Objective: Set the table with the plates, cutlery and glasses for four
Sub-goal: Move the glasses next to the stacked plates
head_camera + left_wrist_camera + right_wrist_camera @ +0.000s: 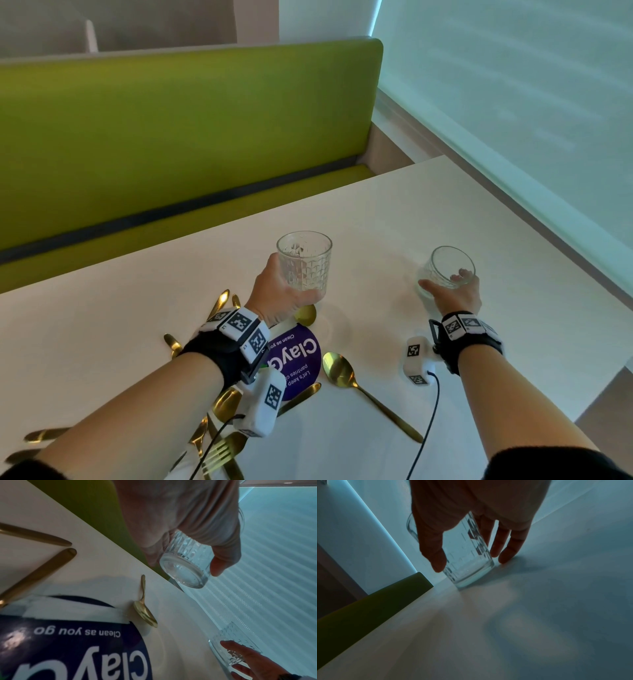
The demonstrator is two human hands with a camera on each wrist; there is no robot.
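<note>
My left hand grips a clear patterned glass and holds it above the white table. In the left wrist view the glass's base hangs free of the surface, under my left hand. My right hand holds a second patterned glass further right. In the right wrist view that glass leans with its base on the table, between the thumb and fingers of my right hand. Gold cutlery lies loose under my left arm: a spoon, a fork, a knife.
A round purple sign lies flat among the cutlery. A green bench runs along the table's far side. A window blind closes off the right side. The table's right edge is close to my right wrist.
</note>
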